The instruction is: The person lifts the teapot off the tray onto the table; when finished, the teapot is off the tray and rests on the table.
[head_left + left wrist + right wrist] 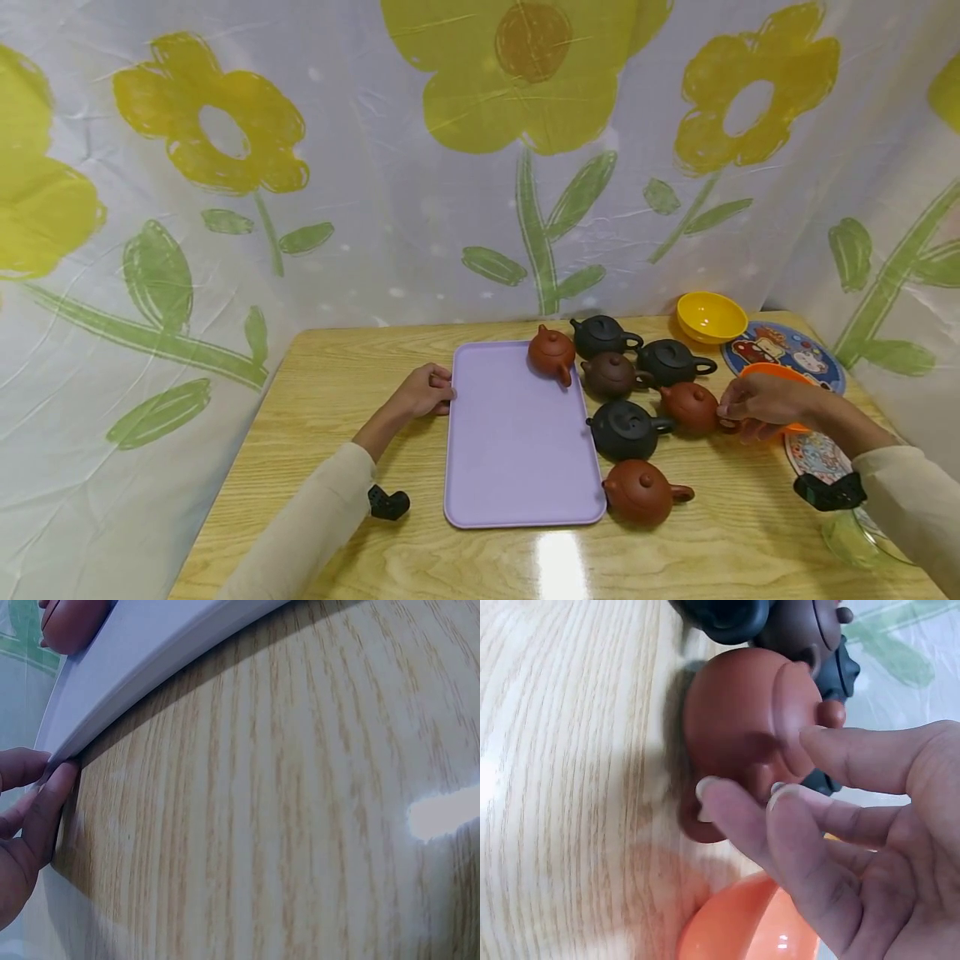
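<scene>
The right hand point(855, 825) has its fingertips point(712, 796) at the handle side of a reddish-brown teapot point(742, 720), thumb reaching to the lid rim. The wrist view shows the fingers curled toward the handle and touching it, but the handle itself is mostly covered by them, so whether they truly pinch it cannot be told. From the head view the right hand point(757, 402) comes in from the right, forearm lying low over the table, and hides part of an orange bowl point(780, 375) behind it. The teapot point(690, 407) is round, matte clay, with a small knob on its lid, standing upright on the wooden table point(337, 375) to the right of the tray.

The left hand point(427, 390) rests at the left edge of a lilac tray point(510, 450), fingers point(45, 802) loosely curled, their tips pressed against the rim; in the wrist view only those fingers and a strip of tray edge point(150, 667) show.

One clay teapot point(551, 353) stands on the tray's far right corner. Five more stand just right of the tray: three dark ones point(626, 429), a brown one point(611, 375), and a reddish one point(643, 492) nearest the person. A yellow bowl point(711, 317) and a patterned plate point(802, 350) sit farther right; a glass item at the lower right is cut off.
</scene>
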